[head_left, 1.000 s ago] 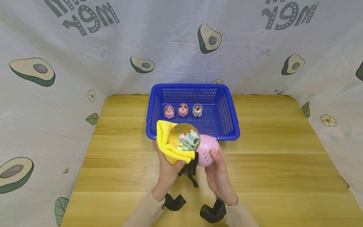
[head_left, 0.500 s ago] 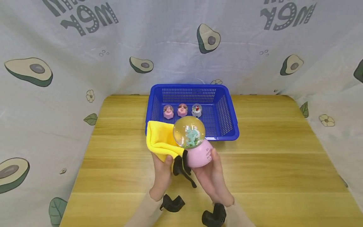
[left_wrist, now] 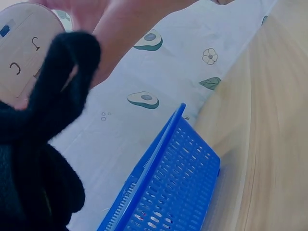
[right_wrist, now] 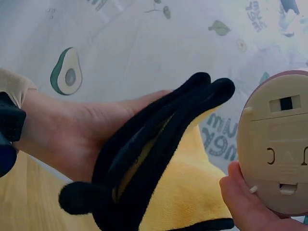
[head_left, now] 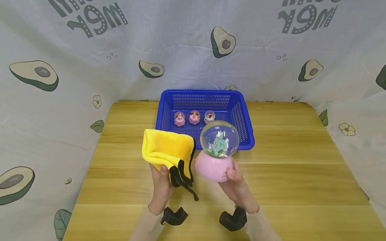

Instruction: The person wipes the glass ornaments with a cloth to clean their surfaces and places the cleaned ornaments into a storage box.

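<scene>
A large snow globe (head_left: 219, 139) with a pink base and a green and white figure inside is gripped at its base by my right hand (head_left: 236, 184), tilted above the table. In the right wrist view the flat underside of its base (right_wrist: 276, 139) shows a switch and a cover. My left hand (head_left: 161, 184) holds a folded yellow cloth (head_left: 169, 147) with black edging, thumb on top and the other fingers mostly hidden under it. Globe and cloth are apart, side by side. The cloth's black edge (left_wrist: 43, 134) fills the left of the left wrist view.
Behind the hands a blue plastic basket (head_left: 245, 124) stands on the wooden table (head_left: 301, 174). Inside it, in a row, are two small pink snow globes (head_left: 179, 119) and a small white one (head_left: 209, 117). A patterned white curtain (head_left: 181, 43) hangs around the table.
The snow globe has come away from the yellow cloth and moved right, turning more upright. The left hand has shifted left with the cloth. The basket and small globes stay put.
</scene>
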A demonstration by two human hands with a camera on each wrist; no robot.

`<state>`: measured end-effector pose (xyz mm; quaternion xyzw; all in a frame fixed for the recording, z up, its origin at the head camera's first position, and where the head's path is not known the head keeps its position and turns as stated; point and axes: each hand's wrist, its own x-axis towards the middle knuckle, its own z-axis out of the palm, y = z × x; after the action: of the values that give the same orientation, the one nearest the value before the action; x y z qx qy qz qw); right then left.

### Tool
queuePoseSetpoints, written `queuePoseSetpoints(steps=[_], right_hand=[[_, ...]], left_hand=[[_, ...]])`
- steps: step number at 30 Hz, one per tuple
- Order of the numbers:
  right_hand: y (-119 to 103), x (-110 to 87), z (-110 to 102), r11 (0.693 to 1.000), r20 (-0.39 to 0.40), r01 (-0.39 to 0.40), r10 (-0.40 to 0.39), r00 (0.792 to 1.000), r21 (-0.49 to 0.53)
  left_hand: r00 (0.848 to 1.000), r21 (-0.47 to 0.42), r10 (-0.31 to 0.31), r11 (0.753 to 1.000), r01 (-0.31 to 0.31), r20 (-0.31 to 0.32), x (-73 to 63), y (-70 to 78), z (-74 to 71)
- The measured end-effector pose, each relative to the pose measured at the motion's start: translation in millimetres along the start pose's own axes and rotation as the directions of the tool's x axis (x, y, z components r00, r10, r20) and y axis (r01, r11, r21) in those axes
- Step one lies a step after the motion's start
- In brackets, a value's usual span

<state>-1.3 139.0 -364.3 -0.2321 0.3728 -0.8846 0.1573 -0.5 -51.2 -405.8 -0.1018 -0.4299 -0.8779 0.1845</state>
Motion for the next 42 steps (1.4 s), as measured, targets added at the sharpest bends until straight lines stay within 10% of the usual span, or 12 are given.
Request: queuePoseSetpoints(steps=[17, 27, 32, 38, 42], right_hand=[[4, 1.8, 0, 0.969, -0.192, 0.075, -0.122, 0.974, -0.235], [-2, 6.3, 12, 0.822, -0.338, -0.006, -0.227, 0.913, -0.57], [1, 5.8, 14, 0.761, -0.279, 0.027, -0.271, 0.921, -0.648], [-11, 2.2, 12, 0.725, -0.224, -0.041, -0.157, 0.962, -0.687], [-16, -0.9, 9, 0.663, -0.307, -0.212, -0.028, 0.951, -0.718]], left_hand=[[0.998, 0.0, -0.039, 0.999, 0.039, 0.054, -14.4, -7.9, 9.7], [0.988, 0.05, -0.072, 0.997, 0.066, 0.135, -15.6, -11.5, 21.4], [0.981, 0.084, -0.101, 0.993, 0.089, 0.163, -17.3, -16.1, 29.0], [0.983, 0.226, -0.156, 0.965, 0.131, 0.096, -6.3, -7.6, 22.3], [0.975, 0.384, -0.138, 0.921, 0.061, 0.175, 4.4, 1.9, 11.3]])
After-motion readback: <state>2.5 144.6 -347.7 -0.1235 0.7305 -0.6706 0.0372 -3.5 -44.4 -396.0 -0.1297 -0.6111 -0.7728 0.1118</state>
